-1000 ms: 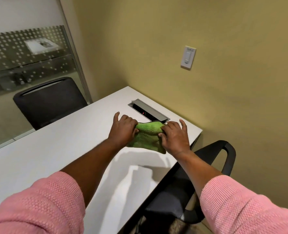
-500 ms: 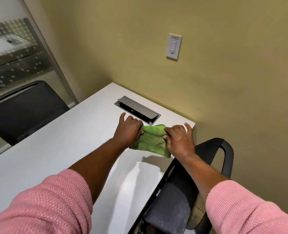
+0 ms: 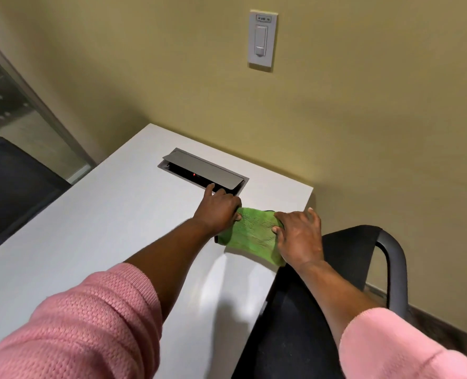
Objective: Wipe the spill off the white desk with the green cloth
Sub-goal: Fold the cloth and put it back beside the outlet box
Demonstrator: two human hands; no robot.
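The green cloth (image 3: 254, 233) lies flat on the white desk (image 3: 95, 228) near its far right corner, its near corner reaching the desk's right edge. My left hand (image 3: 218, 210) presses on the cloth's left end, index finger stretched toward the cable box. My right hand (image 3: 299, 236) pins the cloth's right end, thumb and fingers pinching the fabric. No spill shows on the bare desk; anything under the cloth is hidden.
A grey cable box (image 3: 203, 170) with a raised lid is set into the desk just beyond my left hand. A black chair (image 3: 363, 253) stands tight against the desk's right edge. Another black chair (image 3: 10, 181) is far left. A wall switch (image 3: 262, 39) hangs above.
Both hands have slid the cloth toward the desk's right edge and nearer the cable box. The cloth lies flatter than before. My head has turned right and moved closer.
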